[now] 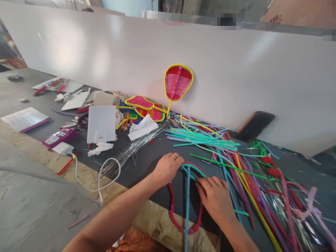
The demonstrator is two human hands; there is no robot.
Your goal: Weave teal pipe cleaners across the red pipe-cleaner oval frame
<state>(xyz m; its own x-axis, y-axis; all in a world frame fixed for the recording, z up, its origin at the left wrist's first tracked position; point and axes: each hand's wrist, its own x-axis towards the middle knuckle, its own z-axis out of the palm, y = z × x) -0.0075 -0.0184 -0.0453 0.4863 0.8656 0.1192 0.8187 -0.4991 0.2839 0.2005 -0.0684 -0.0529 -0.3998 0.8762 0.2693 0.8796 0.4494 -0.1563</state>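
A red loop of pipe cleaner [172,206] stands over the near edge of the dark tabletop, with a light blue pipe-cleaner stem [187,196] running down its middle and past its bottom. Along the top of the loop, a teal pipe cleaner [195,171] lies just beneath the red rim. My left hand [168,169] is closed on the loop's upper left, at one end of the teal piece. On the upper right, my right hand [214,192] pinches the teal strip against the loop. The fingertips of both hands are partly hidden.
Teal pipe cleaners [204,138] lie beyond my hands, with many mixed colours [246,175] to the right. A finished pink-and-yellow fan shape [179,82] leans on the white panel [131,52]. A phone [256,126], wire bundle [136,148] and white cable [98,175] lie around.
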